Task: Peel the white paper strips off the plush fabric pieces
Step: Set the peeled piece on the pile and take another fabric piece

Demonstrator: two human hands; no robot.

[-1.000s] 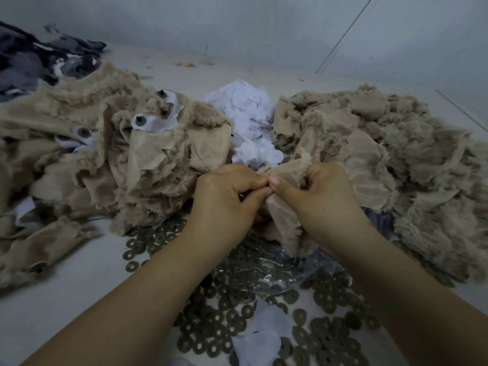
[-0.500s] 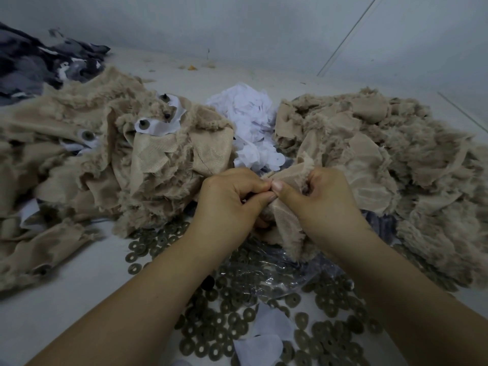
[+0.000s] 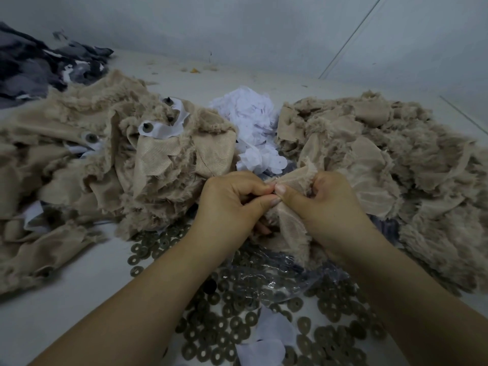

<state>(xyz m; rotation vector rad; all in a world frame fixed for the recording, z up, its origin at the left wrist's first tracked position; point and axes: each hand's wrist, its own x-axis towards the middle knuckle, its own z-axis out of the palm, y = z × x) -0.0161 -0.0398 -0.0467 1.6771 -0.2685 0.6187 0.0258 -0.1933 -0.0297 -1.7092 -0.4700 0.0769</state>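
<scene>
Both hands' fingers (image 3: 284, 190) pinch one plush fabric piece (image 3: 290, 220) (thumbs touching) between them.

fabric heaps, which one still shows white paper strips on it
The left heap: white strips with dark studs lie on it. The right heap shows only tan plush.

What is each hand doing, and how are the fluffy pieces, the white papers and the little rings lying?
Left hand: pinches the held plush piece.
Right hand: grips the same piece.
Held plush piece: bunched, backing up.
Left plush pile: heaped, white strips attached.
Right plush pile: heaped.
White paper heap: crumpled.
Rings: scattered flat.
</scene>
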